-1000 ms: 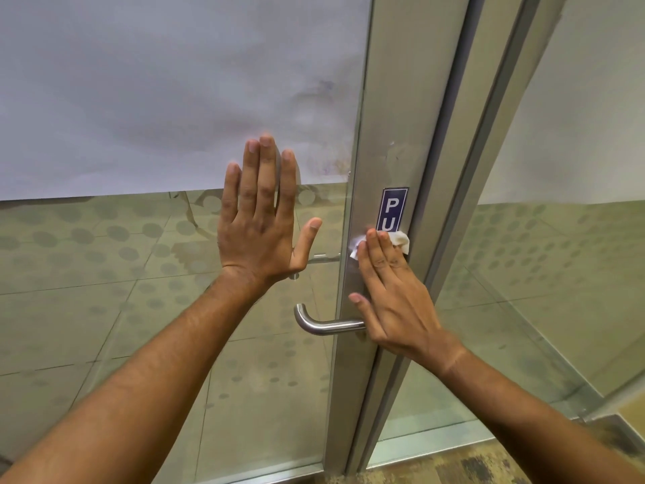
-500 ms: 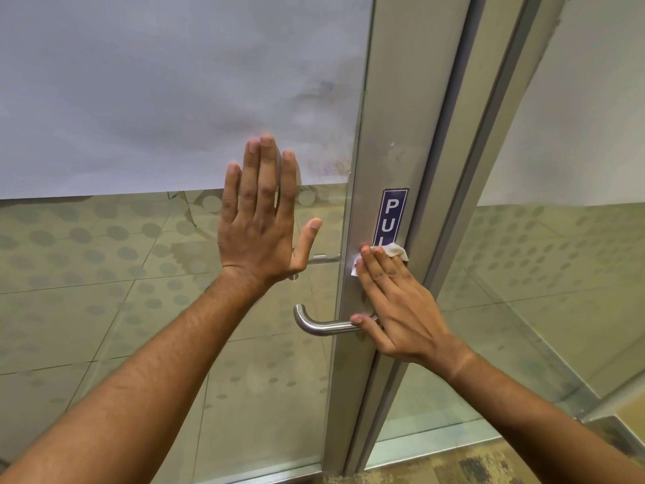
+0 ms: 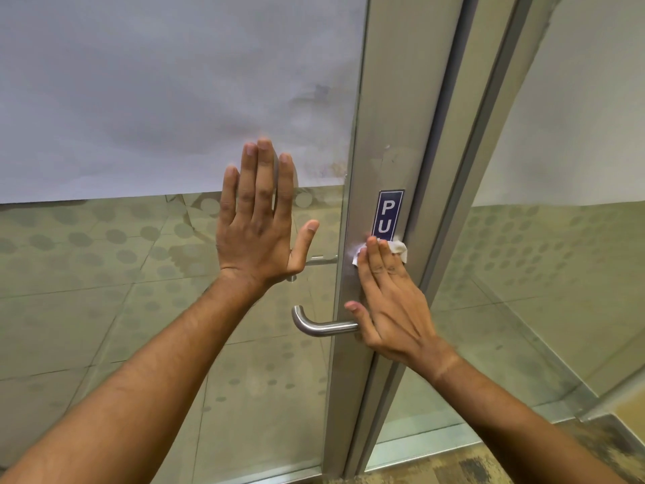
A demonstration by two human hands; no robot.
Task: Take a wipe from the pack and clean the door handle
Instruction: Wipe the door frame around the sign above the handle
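Your right hand [image 3: 391, 302] has slid back up the metal door frame [image 3: 394, 117] over the last half second, once more covering the lower letters of the blue sign [image 3: 390, 213], so you are rubbing the plate above the handle, not the lever itself. That grip lies flat, fingers extended, pressing the white wipe [image 3: 398, 248] under its fingertips. The door handle [image 3: 316, 326] juts out just below your thumb, while your left hand [image 3: 260, 221] rests open and empty on the glass [image 3: 139, 291].

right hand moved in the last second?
Yes. The right hand with the wipe slid down, then back up over the PULL sticker.
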